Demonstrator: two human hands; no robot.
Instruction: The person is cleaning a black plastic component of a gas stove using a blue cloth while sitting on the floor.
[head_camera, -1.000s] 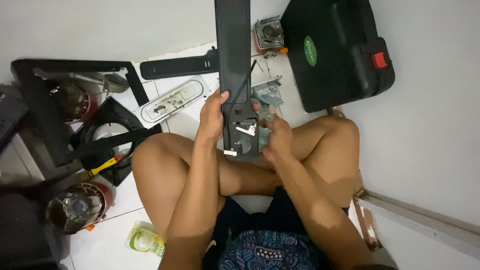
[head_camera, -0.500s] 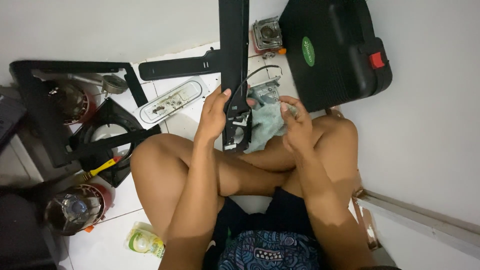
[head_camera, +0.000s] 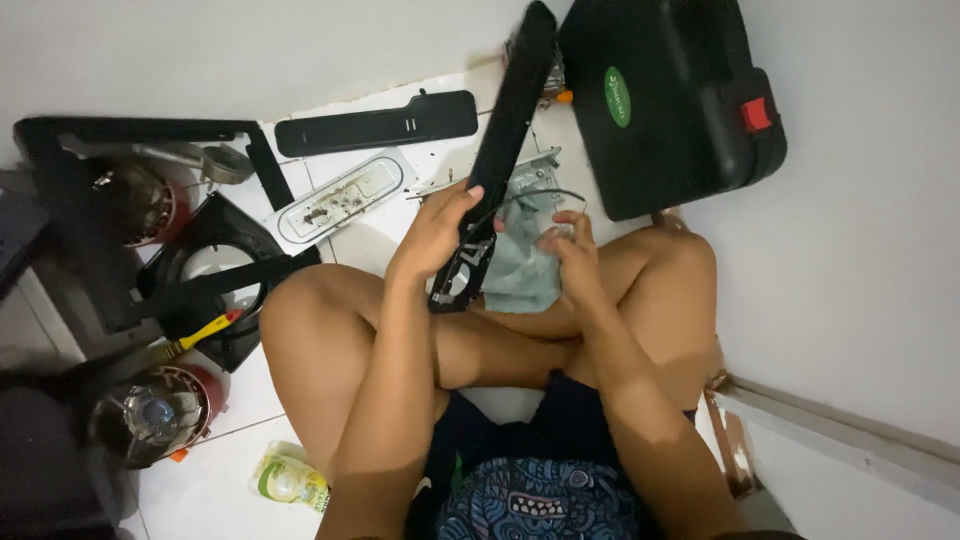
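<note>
Left hand (head_camera: 440, 228) gripping long black panel (head_camera: 505, 150), right hand (head_camera: 570, 252) pinching grey-green cloth (head_camera: 520, 265)

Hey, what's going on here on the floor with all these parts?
A person sits cross-legged on a white tiled floor. The left hand grips a long black panel that leans tilted over the legs. The right hand is at a pale grey-green cloth beside the panel's lower end. A closed black case lies ahead to the right; another black strip, a black frame and a yellow-handled tool lie to the left.
</note>
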